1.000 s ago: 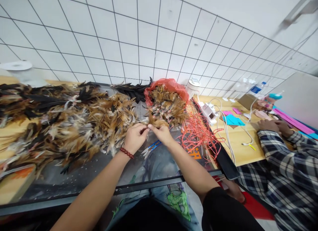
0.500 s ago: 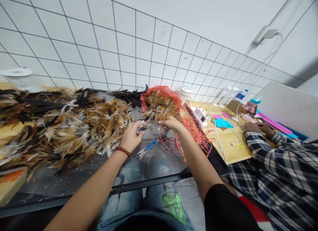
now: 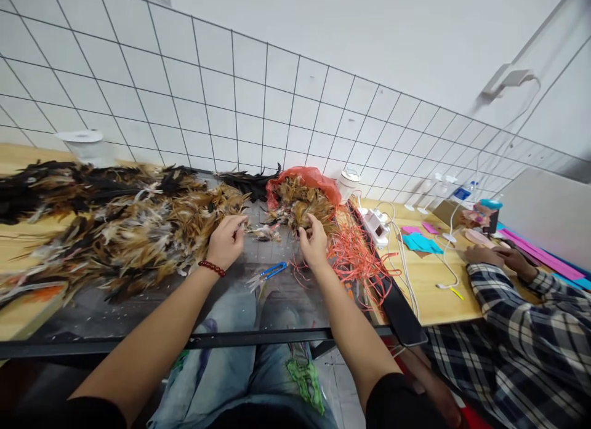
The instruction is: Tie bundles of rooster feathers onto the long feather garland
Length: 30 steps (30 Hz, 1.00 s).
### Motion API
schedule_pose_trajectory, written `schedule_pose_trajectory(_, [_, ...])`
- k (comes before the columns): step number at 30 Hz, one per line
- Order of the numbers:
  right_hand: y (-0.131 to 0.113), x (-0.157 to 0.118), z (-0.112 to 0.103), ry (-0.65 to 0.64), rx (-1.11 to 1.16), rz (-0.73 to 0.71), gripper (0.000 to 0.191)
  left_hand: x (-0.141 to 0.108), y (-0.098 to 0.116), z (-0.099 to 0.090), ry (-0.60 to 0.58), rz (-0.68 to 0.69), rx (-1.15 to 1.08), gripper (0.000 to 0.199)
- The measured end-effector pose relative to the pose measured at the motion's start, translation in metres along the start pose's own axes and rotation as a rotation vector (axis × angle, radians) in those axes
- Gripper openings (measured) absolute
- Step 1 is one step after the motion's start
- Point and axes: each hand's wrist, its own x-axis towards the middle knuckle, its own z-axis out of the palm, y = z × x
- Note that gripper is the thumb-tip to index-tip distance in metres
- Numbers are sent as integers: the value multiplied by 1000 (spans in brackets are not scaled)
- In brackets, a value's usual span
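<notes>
The left hand (image 3: 226,241) pinches a small feather with closed fingers. The right hand (image 3: 314,244) fingers curl, loosely open, on brown fluffy feathers (image 3: 300,210) spilling from a red bag (image 3: 302,176) on the worktop (image 3: 286,293).

A white tiled wall (image 3: 258,109) with dark grout lines is running along the far side of the work surface, giving way above to plain white plaster (image 3: 369,35), where a wall socket (image 3: 505,81) is feeding a white cable downward. A glass-topped table (image 3: 138,318) with a dark frame is adjoining a light wooden desk (image 3: 429,281) to the right, and a white panel (image 3: 545,201) is standing at the far right edge. Even, diffuse light is falling across the room, casting no hard shadows.
</notes>
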Motion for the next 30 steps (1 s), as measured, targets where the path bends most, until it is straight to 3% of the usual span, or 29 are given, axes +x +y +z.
schedule_pose_trajectory(4, [-9, -1, -1, -57, -40, -79, 42, 1, 0, -1, -10, 68, 22, 27])
schedule_pose_trajectory(11, [-18, -13, -5, -243, -148, -155, 35, 1, 5, 3, -1, 69, 4, 25])
schedule_pose_trajectory(15, [-35, 3, -4, -607, -363, -170, 30, -2, 5, 5, -12, 81, 4, 30])
schedule_pose_trajectory(18, [-46, 25, 12, -859, -559, -181, 36, -3, 5, 4, -9, 65, -3, 32])
schedule_pose_trajectory(24, [-47, 53, 59, -968, -603, -192, 54, -4, 4, 2, -1, 26, 43, 32])
schedule_pose_trajectory(27, [-54, 50, 50, -1080, -518, -317, 46, -5, 5, 2, -6, 10, 38, 33])
schedule_pose_trajectory(30, [-71, 33, 21, -980, -452, -406, 34, -4, 8, 3, -2, -1, 35, 32])
